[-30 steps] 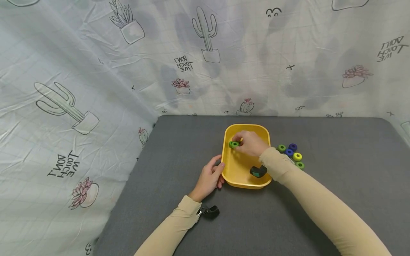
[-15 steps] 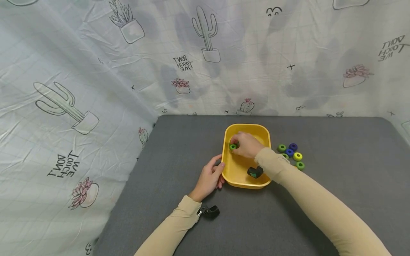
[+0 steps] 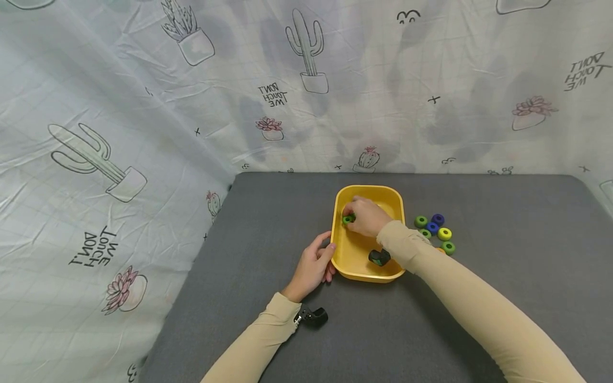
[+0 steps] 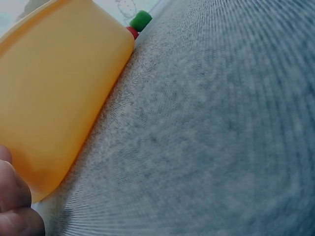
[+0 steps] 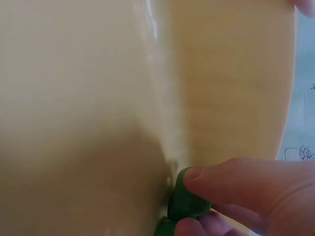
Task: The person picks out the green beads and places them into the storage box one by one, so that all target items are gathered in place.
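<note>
- Right hand (image 3: 367, 216): grip nearly closed, pinching a green ring (image 5: 189, 199) inside the tray (image 3: 355, 250), near its left wall.
- Left hand (image 3: 309, 268), fingers relaxed, touches the tray; light bracing should suffice.

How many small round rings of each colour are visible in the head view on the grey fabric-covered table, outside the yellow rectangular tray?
Green round rings: 3
Blue round rings: 2
Yellow round ring: 1
Orange round ring, partly hidden: 1
Total: 7 visible; the beige fabric sleeve may hide others.
</note>
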`<state>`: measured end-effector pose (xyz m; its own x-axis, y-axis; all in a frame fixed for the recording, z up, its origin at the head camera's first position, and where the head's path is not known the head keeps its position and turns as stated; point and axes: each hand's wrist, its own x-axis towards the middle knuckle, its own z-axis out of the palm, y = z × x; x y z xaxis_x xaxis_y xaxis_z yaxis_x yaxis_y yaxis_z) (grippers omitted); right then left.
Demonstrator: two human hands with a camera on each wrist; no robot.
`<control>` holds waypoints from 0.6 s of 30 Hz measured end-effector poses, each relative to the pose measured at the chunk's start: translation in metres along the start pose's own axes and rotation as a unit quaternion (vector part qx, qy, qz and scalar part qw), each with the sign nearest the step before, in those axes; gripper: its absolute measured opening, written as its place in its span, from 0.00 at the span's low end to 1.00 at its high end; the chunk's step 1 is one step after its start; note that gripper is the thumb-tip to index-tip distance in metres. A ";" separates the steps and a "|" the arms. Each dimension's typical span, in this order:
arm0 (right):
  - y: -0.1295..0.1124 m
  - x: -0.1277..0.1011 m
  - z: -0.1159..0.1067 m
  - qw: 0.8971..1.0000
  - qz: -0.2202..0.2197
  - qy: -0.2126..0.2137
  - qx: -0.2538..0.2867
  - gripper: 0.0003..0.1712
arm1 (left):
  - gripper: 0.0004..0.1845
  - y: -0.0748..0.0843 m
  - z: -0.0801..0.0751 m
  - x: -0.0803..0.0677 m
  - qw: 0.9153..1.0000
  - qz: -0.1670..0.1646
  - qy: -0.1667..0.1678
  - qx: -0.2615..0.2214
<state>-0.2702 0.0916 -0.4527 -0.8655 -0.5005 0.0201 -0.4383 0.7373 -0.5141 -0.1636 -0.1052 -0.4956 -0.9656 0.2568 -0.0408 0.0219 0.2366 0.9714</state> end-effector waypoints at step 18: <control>0.005 -0.005 -0.008 0.999 0.012 0.005 0.042 0.16 | 0.25 0.022 -0.001 -0.009 1.000 0.009 -0.002 -0.008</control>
<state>-0.2694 0.1012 -0.4486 -0.8779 -0.4787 0.0149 -0.3958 0.7077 -0.5853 -0.1549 -0.1029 -0.4739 -0.9639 0.2651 -0.0247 0.0346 0.2167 0.9756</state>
